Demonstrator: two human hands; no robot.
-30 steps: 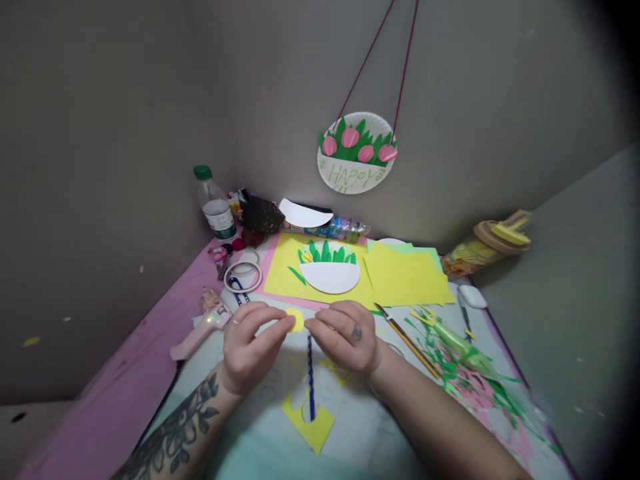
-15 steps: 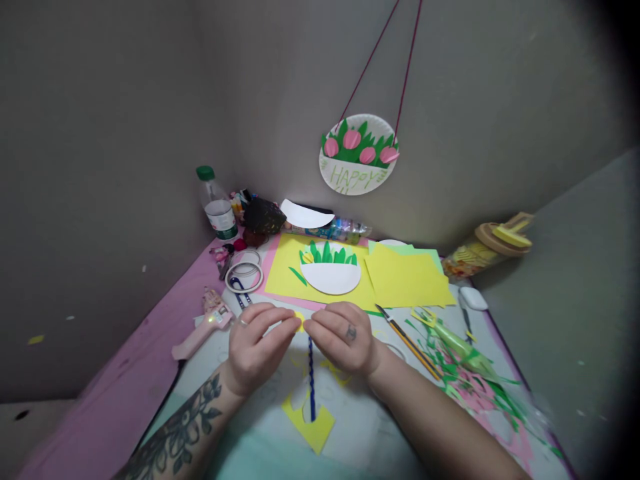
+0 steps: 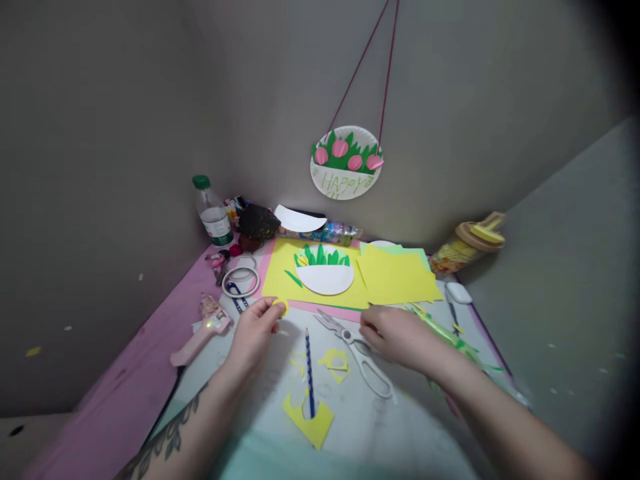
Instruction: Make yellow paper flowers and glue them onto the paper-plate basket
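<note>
My left hand (image 3: 256,328) pinches a small yellow paper piece (image 3: 280,307) between thumb and fingers, just in front of the yellow sheet (image 3: 280,277). My right hand (image 3: 395,333) rests palm down on the table to the right of the white-handled scissors (image 3: 357,350), fingers loosely spread and empty. A blue pencil (image 3: 309,373) lies between my hands, pointing away from me. Yellow paper scraps (image 3: 313,420) lie under and beside it. A half paper plate with green paper grass (image 3: 324,270) sits on the yellow sheet.
A pink glue gun (image 3: 203,327) lies at the left, with tape rolls (image 3: 241,280) and a bottle (image 3: 213,213) behind it. Yellow and green sheets (image 3: 395,277) are stacked at the right, near green scraps (image 3: 450,333). A decorated plate (image 3: 345,162) hangs on the wall.
My hands have parted: the right let go of the yellow piece and moved right, past the scissors. The left hand keeps the piece and has shifted slightly left and forward.
</note>
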